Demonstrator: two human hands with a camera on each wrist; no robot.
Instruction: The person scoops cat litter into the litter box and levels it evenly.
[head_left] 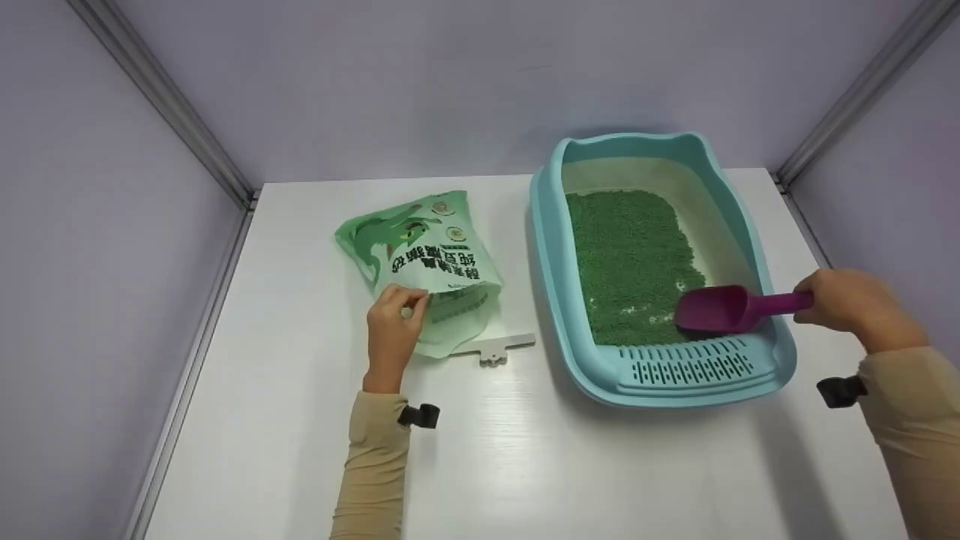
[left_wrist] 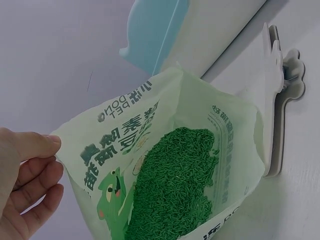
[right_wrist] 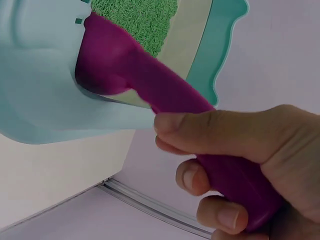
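Observation:
My left hand point(head_left: 393, 327) pinches the rim of a pale green cat litter bag point(head_left: 450, 251) between thumb and fingers, and the bag's mouth gapes toward me. Inside it, green pellets point(left_wrist: 172, 185) show in the left wrist view. On the right, my right hand point(head_left: 847, 301) grips the handle of a purple scoop point(head_left: 716, 309). Its bowl is over the near right part of a blue litter box point(head_left: 551, 247), close above the grated ledge. Green litter point(head_left: 626, 255) covers much of the box's floor, with pale bare spots near the scoop.
A white bag clip point(head_left: 495, 348) lies on the white table point(head_left: 480, 457) just in front of the bag, partly hidden by it. Pale walls point(head_left: 420, 82) with metal corner strips enclose the table at the back and both sides.

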